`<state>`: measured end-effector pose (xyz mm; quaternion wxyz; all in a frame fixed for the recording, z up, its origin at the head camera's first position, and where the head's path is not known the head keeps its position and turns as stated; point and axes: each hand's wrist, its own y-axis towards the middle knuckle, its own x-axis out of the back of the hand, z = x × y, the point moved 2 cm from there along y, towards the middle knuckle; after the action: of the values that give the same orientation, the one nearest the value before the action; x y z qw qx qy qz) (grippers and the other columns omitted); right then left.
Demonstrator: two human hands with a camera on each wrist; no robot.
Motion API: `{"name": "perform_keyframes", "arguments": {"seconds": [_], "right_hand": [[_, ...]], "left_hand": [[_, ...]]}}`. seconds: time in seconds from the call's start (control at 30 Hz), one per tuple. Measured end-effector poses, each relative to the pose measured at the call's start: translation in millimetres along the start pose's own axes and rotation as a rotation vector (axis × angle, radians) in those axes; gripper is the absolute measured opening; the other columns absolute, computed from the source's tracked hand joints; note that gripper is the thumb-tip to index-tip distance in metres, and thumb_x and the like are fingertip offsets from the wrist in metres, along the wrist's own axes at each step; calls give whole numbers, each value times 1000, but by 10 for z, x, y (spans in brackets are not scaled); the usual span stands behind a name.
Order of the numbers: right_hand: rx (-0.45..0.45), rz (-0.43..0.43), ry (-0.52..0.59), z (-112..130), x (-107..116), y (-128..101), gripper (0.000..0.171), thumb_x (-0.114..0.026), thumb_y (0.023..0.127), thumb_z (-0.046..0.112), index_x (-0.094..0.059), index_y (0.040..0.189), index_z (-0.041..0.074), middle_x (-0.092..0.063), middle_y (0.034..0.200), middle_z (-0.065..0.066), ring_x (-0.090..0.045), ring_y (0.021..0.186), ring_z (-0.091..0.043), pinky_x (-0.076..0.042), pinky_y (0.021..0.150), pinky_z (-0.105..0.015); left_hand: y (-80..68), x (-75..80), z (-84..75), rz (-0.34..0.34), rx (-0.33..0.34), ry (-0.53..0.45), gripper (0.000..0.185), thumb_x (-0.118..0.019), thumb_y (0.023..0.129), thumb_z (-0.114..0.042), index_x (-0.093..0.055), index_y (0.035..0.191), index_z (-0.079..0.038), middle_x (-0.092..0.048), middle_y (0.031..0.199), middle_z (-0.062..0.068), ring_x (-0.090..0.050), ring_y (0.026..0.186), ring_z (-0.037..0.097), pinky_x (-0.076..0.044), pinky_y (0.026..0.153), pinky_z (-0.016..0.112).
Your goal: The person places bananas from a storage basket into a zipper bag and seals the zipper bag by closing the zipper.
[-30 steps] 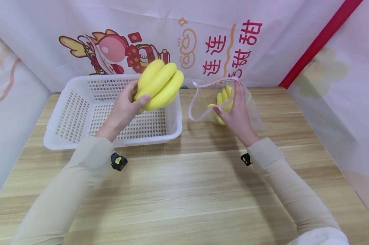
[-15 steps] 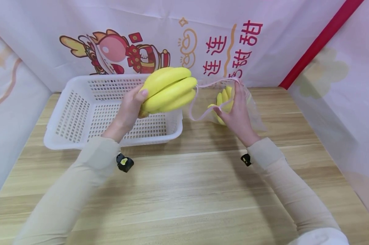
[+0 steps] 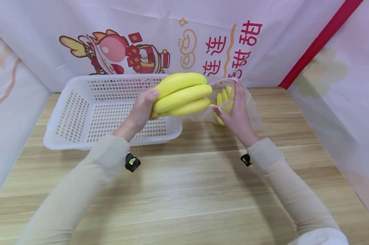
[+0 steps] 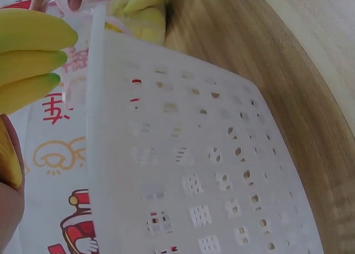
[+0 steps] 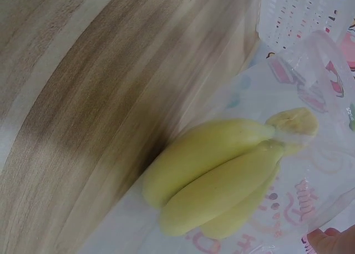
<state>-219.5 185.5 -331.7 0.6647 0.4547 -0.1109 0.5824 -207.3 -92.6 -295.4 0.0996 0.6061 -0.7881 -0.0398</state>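
- The held banana bunch (image 3: 182, 95) is in the air, its stem end above the right end of the basket and its tips pointing toward the bag; the tips overlap the bag's mouth in the head view, and whether they are inside cannot be told.
- The left hand (image 3: 140, 110) grips this bunch near the stem, thumb on top; the left wrist view shows green at the banana tips.
- The right hand (image 3: 239, 119) holds the pink-edged rim of the see-through bag (image 3: 254, 117), thumb and fingers spread apart along the mouth.
- A second banana bunch (image 5: 216, 176) lies inside the bag, which rests on the table.
- The white perforated basket (image 3: 54, 144) stands on the table to the left of the bag, apart from it.
- A black device (image 3: 132, 162) is at the left cuff and another black piece (image 3: 246, 159) at the right cuff.
- Below everything is the wood-grain table (image 3: 184, 194); behind stands a white printed cloth (image 3: 159, 20) with red characters.
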Motion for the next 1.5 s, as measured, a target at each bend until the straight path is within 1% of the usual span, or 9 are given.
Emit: {"name": "perform_keyframes", "arguments": {"seconds": [0.2, 0.4, 0.53, 0.63, 0.73, 0.87, 0.97, 1.3, 1.5], "right_hand": [[31, -10, 0, -3, 8, -1, 96, -73, 84, 24, -10, 150, -3, -12, 158, -22, -6, 149, -33, -9, 124, -43], [77, -21, 9, -8, 17, -7, 96, -75, 82, 22, -11, 150, -4, -15, 157, -23, -8, 149, -35, -8, 124, -42], [104, -22, 8, -22, 18, -9, 96, -75, 82, 21, -12, 149, -5, -18, 157, -23, -10, 148, -37, -8, 124, -42], [100, -14, 11, -26, 23, -14, 96, -75, 82, 21, -12, 150, -4, -17, 157, -22, -8, 149, -36, -7, 124, -43], [85, -8, 16, -23, 30, -20, 96, -75, 82, 20, -11, 150, -2, -16, 158, -21, -7, 149, -35, -7, 124, -43], [79, -6, 19, -28, 30, -12, 96, -76, 80, 15, -12, 150, -2, -17, 157, -21, -8, 149, -34, -7, 124, -41], [83, -11, 19, -34, 31, -8, 95, -76, 79, 13, -13, 149, -3, -18, 157, -22, -8, 149, -33, -7, 124, -41], [76, -11, 17, -36, 53, -23, 96, -76, 79, 14, -13, 150, -2, -17, 157, -22, -7, 149, -33, -7, 124, -41], [67, 2, 8, -46, 52, -21, 97, -76, 79, 14, -12, 150, -1, -16, 158, -20, -8, 149, -32, -9, 124, -42]], "left_hand": [[56, -86, -11, 35, 9, 87, 43, -36, 88, -48, -54, 99, -11, -47, 65, -2, -39, 50, 6, -36, 44, 21], [91, -113, -24, 86, 38, 210, 51, -37, 90, -49, -55, 120, -11, -50, 75, 2, -43, 59, 10, -40, 51, 21], [109, -131, -13, 131, 65, 242, 53, -41, 89, -47, -53, 129, -14, -52, 78, 2, -45, 62, 10, -42, 54, 22], [114, -127, -3, 151, 65, 213, 55, -41, 89, -45, -52, 132, -14, -52, 77, 2, -44, 60, 10, -41, 52, 21], [118, -123, 11, 164, 55, 142, 48, -38, 89, -46, -55, 119, -11, -51, 73, 1, -41, 57, 10, -37, 50, 21], [136, -141, 27, 188, 60, 27, 40, -35, 90, -47, -46, 109, -13, -49, 74, 1, -40, 57, 10, -35, 50, 22], [150, -155, 29, 191, 78, -37, 39, -32, 93, -47, -43, 111, -15, -49, 79, 2, -42, 60, 10, -37, 52, 22], [174, -135, 43, 139, 123, -99, 41, -23, 97, -52, -45, 105, -18, -47, 84, 2, -42, 67, 13, -35, 55, 24], [175, -106, 58, 37, 132, -127, 42, -18, 95, -53, -44, 102, -21, -45, 78, -1, -38, 59, 11, -32, 52, 24]]}}
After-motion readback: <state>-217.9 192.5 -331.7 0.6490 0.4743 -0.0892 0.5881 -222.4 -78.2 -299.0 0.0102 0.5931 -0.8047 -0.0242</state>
